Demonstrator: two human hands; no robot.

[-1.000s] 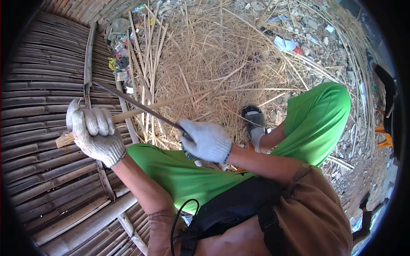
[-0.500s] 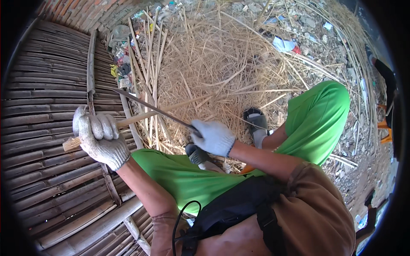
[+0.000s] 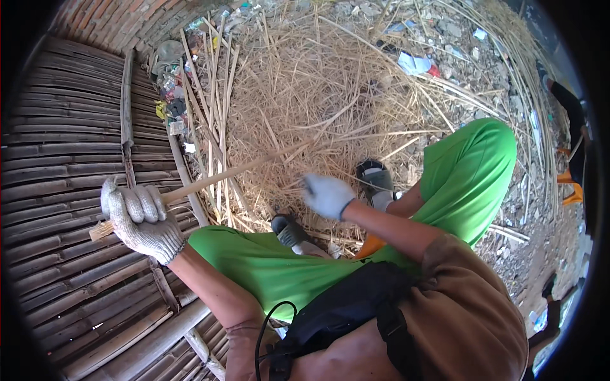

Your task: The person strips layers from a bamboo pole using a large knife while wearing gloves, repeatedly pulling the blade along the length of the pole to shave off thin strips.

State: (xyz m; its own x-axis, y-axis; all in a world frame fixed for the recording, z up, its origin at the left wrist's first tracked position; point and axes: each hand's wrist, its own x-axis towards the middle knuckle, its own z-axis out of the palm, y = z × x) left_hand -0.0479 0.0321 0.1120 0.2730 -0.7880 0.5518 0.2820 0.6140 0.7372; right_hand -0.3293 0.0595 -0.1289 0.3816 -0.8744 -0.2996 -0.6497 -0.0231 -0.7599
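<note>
My left hand (image 3: 136, 219), in a white knit glove, is closed around a pale bamboo stick (image 3: 222, 174). The stick's cut butt pokes out on the hand's left side, and its long thin part slants up to the right over the straw. My right hand (image 3: 328, 197), gloved too, is curled in a grip below the stick's far part and apart from it. A dark bit shows at its thumb side; the long knife blade seen there earlier cannot be made out now.
Bamboo slats (image 3: 63, 184) line the left side, with a brick wall (image 3: 121, 25) beyond. Straw-like shavings (image 3: 279, 108) cover the ground ahead. Long bamboo strips (image 3: 216, 95) lie beside them. Paper scraps (image 3: 414, 64) and rubble lie farther right, near another person's dark-clothed leg (image 3: 567, 108).
My right hand has moved slightly right and away from the stick. The dark blade that crossed over the stick no longer shows. My left hand keeps its hold, shifted slightly left in view.
</note>
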